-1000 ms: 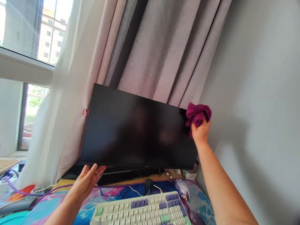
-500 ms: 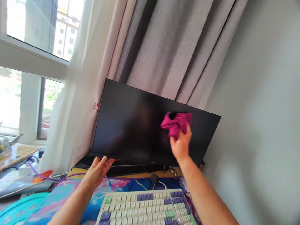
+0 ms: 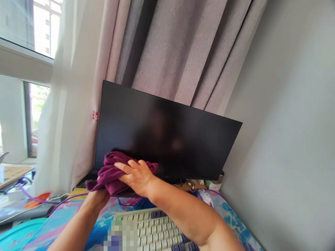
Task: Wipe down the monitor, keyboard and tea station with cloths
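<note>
A black monitor point(image 3: 188, 139) stands tilted in view on the desk. A crumpled magenta cloth point(image 3: 111, 172) lies against its lower left part and hangs over the bottom edge. My right hand point(image 3: 137, 177) reaches across to the left and presses on the cloth, its fingers over the folds. Below the cloth is my left hand point(image 3: 101, 196), near the monitor's lower left corner; the cloth covers its fingers. Under my right forearm lies a keyboard point(image 3: 157, 228) with cream and purple keys, partly hidden.
A colourful desk mat point(image 3: 232, 219) lies under the keyboard. Grey curtains point(image 3: 167, 52) hang behind the monitor, and a grey wall point(image 3: 288, 139) rises at the right. Purple and white cables, an orange item point(image 3: 38, 200) and a turquoise round object point(image 3: 19, 235) are at the left.
My right hand has carried the cloth from the screen's right half to its lower left. My left hand's fingers, visible before at the bottom edge, are now covered. The view has shifted right.
</note>
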A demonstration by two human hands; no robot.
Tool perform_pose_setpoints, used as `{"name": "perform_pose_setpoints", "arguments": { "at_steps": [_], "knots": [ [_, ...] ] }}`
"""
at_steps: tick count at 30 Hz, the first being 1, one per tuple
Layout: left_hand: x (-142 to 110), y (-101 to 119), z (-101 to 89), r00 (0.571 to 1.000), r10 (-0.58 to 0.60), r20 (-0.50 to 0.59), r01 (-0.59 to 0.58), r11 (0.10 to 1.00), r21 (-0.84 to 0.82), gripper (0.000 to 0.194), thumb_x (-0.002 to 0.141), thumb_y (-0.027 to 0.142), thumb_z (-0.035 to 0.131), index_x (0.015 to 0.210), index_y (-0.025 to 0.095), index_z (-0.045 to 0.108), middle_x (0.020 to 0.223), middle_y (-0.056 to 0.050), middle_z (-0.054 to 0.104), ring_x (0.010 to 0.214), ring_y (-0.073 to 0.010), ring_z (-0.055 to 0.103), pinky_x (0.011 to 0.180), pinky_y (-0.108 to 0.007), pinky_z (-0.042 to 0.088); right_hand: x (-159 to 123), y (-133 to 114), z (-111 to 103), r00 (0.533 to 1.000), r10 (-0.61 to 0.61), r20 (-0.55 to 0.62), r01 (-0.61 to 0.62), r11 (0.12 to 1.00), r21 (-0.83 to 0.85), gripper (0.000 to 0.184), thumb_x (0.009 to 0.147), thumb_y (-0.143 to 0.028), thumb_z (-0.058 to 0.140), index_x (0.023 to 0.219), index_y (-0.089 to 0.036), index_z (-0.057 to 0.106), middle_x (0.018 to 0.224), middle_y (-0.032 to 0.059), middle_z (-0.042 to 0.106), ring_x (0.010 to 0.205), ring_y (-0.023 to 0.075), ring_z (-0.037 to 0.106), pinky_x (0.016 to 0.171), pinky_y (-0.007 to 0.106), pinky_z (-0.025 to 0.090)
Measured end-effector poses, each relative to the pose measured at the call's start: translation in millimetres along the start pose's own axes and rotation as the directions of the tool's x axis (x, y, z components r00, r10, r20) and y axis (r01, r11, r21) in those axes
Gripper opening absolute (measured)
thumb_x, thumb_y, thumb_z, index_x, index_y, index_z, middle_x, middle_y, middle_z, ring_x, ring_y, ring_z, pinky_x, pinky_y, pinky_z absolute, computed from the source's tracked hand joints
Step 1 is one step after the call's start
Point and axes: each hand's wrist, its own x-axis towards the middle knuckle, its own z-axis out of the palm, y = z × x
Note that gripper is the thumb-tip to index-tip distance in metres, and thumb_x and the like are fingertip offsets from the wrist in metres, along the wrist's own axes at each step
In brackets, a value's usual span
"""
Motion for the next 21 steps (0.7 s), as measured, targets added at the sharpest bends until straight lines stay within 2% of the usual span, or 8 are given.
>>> {"name": "perform_pose_setpoints", "arguments": {
  "at_steps": [3,5,8,12,15,17,19,21],
  "knots": [
    [0,2,1.1,0.997,-0.07,0.029,0.07,0.998,-0.008,0.057,0.053,0.033,0.099,0.07,0.023,0.045,0.066,0.005,0.069,0.063,-0.0182,0.072,0.052,-0.023,0.061,-41,32,-12,1.0,0.023,0.016,-0.023,1.0,0.019,0.036,0.112,-0.029,0.041,0.126,-0.037,0.073,0.169,-0.0087,0.045,0.131,0.0222,0.056,0.094,0.038,0.054],
    [0,4,4.2,0.996,-0.079,0.036,0.079,0.997,-0.013,0.059,0.057,0.032,0.097,0.069,0.023,0.041,0.071,0.004,0.072,0.069,-0.0177,0.075,0.064,-0.025,0.066,-75,57,-21,0.998,0.064,0.03,-0.065,0.997,0.049,0.034,0.112,-0.03,0.043,0.129,-0.038,0.072,0.168,-0.0072,0.047,0.135,0.0229,0.053,0.097,0.04,0.052],
    [0,5,7.2,0.997,-0.071,0.033,0.071,0.997,0.002,0.049,0.063,0.03,0.094,0.073,0.023,0.047,0.085,0.001,0.079,0.085,-0.0194,0.078,0.082,-0.03,0.068,-137,92,-25,0.985,0.175,-0.001,-0.174,0.981,0.083,0.032,0.11,-0.03,0.048,0.134,-0.036,0.069,0.165,-0.0026,0.051,0.14,0.0237,0.051,0.106,0.041,0.047],
    [3,2,5.3,0.996,-0.073,0.053,0.071,0.997,0.024,0.041,0.065,0.034,0.093,0.076,0.024,0.055,0.089,0.001,0.081,0.088,-0.0189,0.078,0.083,-0.028,0.068,-234,124,-5,0.922,0.355,-0.155,-0.333,0.931,0.15,0.037,0.107,-0.03,0.05,0.142,-0.031,0.064,0.157,0.006,0.058,0.14,0.0276,0.052,0.111,0.046,0.047],
    [3,1,4.4,0.996,-0.059,0.073,0.057,0.998,0.029,0.039,0.067,0.034,0.093,0.076,0.024,0.056,0.091,0.002,0.082,0.088,-0.0184,0.079,0.082,-0.028,0.069,-305,140,21,0.793,0.544,-0.274,-0.48,0.835,0.269,0.043,0.103,-0.034,0.052,0.144,-0.027,0.06,0.142,0.0098,0.068,0.129,0.0293,0.062,0.107,0.048,0.053],
    [1,2,5.9,0.996,-0.055,0.072,0.052,0.998,0.03,0.04,0.067,0.034,0.093,0.075,0.023,0.055,0.091,0.002,0.082,0.09,-0.0191,0.079,0.083,-0.028,0.069,-346,148,36,0.634,0.698,-0.335,-0.601,0.716,0.355,0.046,0.1,-0.035,0.051,0.143,-0.021,0.059,0.133,0.0127,0.07,0.12,0.0296,0.067,0.103,0.049,0.057],
    [-2,4,8.5,0.996,-0.056,0.067,0.054,0.998,0.029,0.041,0.067,0.033,0.093,0.075,0.023,0.053,0.088,0.001,0.081,0.088,-0.0196,0.079,0.084,-0.029,0.07,-381,155,43,0.506,0.777,-0.375,-0.696,0.624,0.355,0.046,0.094,-0.038,0.057,0.133,-0.016,0.064,0.133,0.0171,0.067,0.121,0.0335,0.066,0.107,0.055,0.056],
    [-4,5,11.0,0.997,-0.052,0.064,0.051,0.999,0.016,0.04,0.067,0.031,0.093,0.077,0.024,0.054,0.087,0.0,0.081,0.085,-0.0189,0.079,0.084,-0.029,0.07,-410,159,42,0.433,0.812,-0.393,-0.766,0.561,0.316,0.043,0.087,-0.04,0.063,0.12,-0.013,0.068,0.137,0.0229,0.061,0.129,0.0406,0.059,0.113,0.064,0.049]
  ]
}}
